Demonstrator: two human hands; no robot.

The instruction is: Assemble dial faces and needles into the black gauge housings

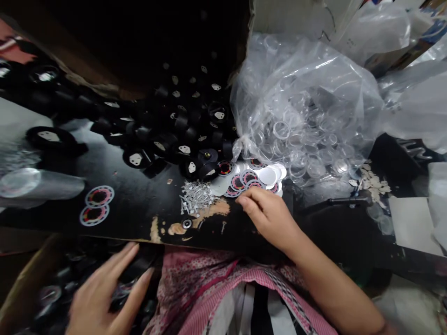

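Observation:
My left hand (108,288) is open, thumb and fingers apart, over a box (31,279) of dark round parts below the table edge; it is slightly blurred. My right hand (267,211) has its fingers curled together at the near edge of a pile of printed dial discs (249,177). Its fingertips point down, and whatever they pinch is hidden. Some discs in the pile show a plain pale side (268,176). Left of it lies a heap of small silvery metal pieces (197,196). A small round part (187,224) sits near the table's front edge.
Many black round cases (136,158) spread across the back left. A clear plastic bag (307,102) of transparent rings stands behind the discs. Two printed discs (94,215) lie at left by a clear wrapped roll (38,184). A black-handled tool (349,201) and white card (412,223) lie right.

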